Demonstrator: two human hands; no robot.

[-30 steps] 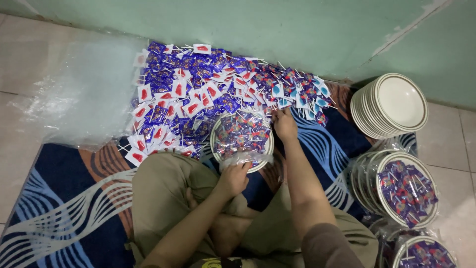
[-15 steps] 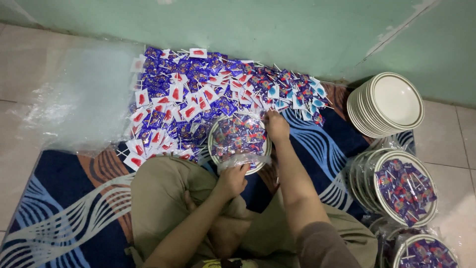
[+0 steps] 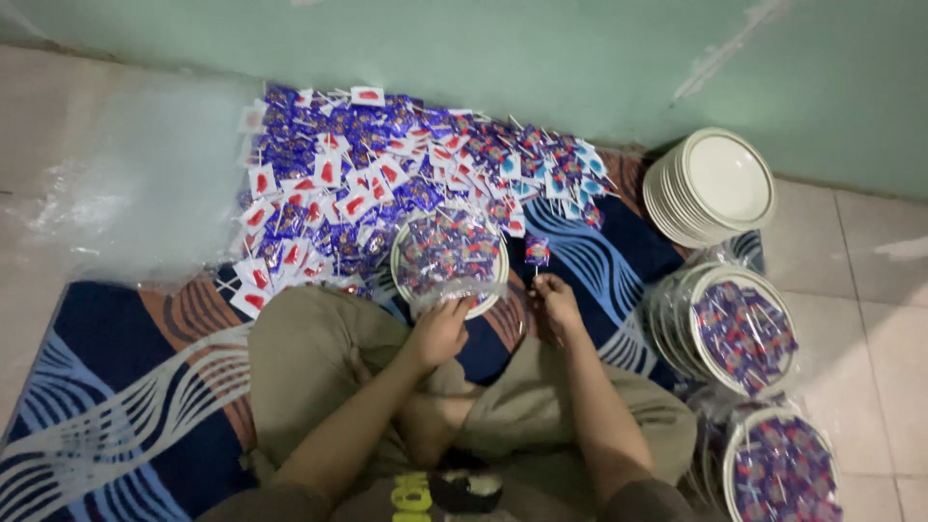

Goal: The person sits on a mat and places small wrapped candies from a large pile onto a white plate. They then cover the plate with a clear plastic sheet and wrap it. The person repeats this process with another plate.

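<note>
- Your left hand (image 3: 440,332) is curled closed on the near rim of the filled plate (image 3: 449,261), gripping its clear plastic wrap.
- Your right hand (image 3: 555,303) pinches one purple wrapped lollipop (image 3: 536,253) upright, just right of that plate.
- Purple, red-and-white and blue wrapped sweets lie heaped (image 3: 387,184) beyond the plate, on the patterned mat (image 3: 116,387).
- Empty white plates (image 3: 715,184) are stacked far right; wrapped filled plates (image 3: 739,333) sit below them.

one head camera looks steeply down, near, over lap toward the wall (image 3: 464,48).
</note>
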